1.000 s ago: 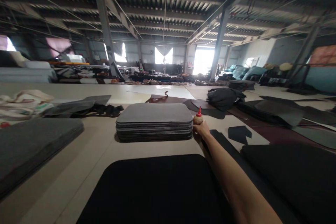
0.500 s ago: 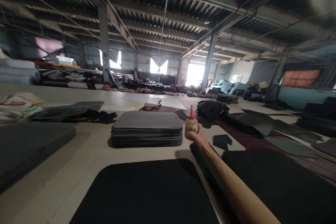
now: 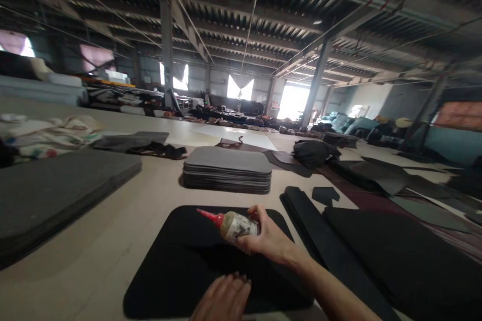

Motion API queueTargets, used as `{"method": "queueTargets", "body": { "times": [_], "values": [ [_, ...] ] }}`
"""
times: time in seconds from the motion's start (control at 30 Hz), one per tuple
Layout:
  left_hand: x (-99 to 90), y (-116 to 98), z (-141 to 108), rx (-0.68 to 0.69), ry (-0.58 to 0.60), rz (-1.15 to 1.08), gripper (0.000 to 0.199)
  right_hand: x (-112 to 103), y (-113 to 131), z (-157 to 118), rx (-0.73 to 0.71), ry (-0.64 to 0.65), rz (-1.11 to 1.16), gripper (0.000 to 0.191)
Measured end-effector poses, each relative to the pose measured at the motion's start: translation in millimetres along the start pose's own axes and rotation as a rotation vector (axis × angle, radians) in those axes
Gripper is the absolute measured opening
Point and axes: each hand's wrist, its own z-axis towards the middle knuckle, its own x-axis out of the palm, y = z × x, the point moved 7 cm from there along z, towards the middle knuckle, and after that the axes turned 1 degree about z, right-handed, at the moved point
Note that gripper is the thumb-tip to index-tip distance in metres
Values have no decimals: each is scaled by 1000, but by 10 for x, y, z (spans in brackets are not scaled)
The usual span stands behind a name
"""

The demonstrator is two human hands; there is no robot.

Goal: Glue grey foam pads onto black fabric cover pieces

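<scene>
My right hand (image 3: 265, 235) is wrapped round a glue bottle (image 3: 239, 226) with a red pointed nozzle. The bottle is tilted nearly on its side, its tip aimed left, above a black rounded-corner sheet (image 3: 176, 256) on the table. At the bottom of the view my left hand (image 3: 224, 298) rests flat on the near part of that sheet, fingers stretched out. Just beyond the sheet stands a neat stack of grey rounded-corner sheets (image 3: 228, 175).
On the left lies a thick pile of dark grey sheets (image 3: 64, 190), with a crumpled whitish cloth (image 3: 56, 135) behind it. Black strips (image 3: 312, 225) and a large black panel (image 3: 406, 261) lie to the right. A dark bundle (image 3: 312, 153) sits farther back.
My right hand has brought the bottle from beside the grey stack toward me and tipped it from upright to sideways over the black sheet. My left hand has come into view.
</scene>
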Motion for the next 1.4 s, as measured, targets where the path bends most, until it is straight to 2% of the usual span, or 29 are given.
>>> {"method": "queueTargets", "body": {
  "times": [0.13,0.23,0.37,0.57,0.8,1.17,1.4],
  "values": [
    [-259,-3,75,-249,224,-285,91,142,120,-84,-43,89,-11,50],
    [-358,-17,180,-340,357,-444,98,141,128,-81,-58,63,35,53],
    [-381,9,252,-367,432,-405,108,211,108,-66,-64,57,51,57],
    [-445,-2,303,-362,399,-220,115,508,200,-70,-75,146,-5,61],
    [-519,-5,328,-343,377,-209,116,800,367,-21,-229,209,-192,50],
    [-511,7,326,-355,364,-248,118,874,459,-35,-442,217,-311,36],
    [-480,10,311,-371,407,-315,111,936,541,-59,-553,256,-327,32]
  ]
}}
